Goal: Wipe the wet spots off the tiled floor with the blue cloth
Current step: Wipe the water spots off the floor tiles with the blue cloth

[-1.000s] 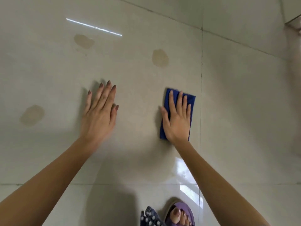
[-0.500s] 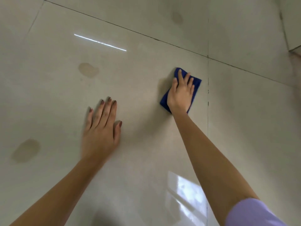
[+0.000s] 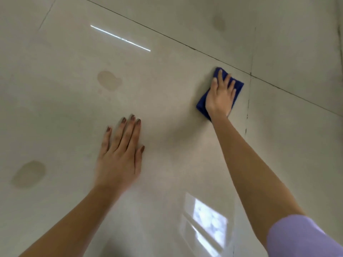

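Near the far right corner of the big tile, just short of the grout line (image 3: pixel 248 101), the blue cloth (image 3: pixel 201 103) lies flat on the tiled floor (image 3: pixel 167 89). The right hand (image 3: pixel 220 97) is pressed palm-down on top of it, fingers spread and extended rather than curled around anything, so the cloth sits under the palm and fingers, not pinched between them. Blue shows past the fingertips at the far edge and beside the wrist at the near left corner. The left hand (image 3: pixel 120 154) lies flat on bare tile, fingers together and straight, holding nothing, well apart from the cloth. One wet spot (image 3: pixel 109 82) sits beyond the left hand, another (image 3: pixel 28 174) off to its left. A third (image 3: pixel 219 22) marks the next tile beyond the cloth, though it is blurred and may be only a stain. A lilac sleeve (image 3: pixel 300 238) covers the right upper arm.
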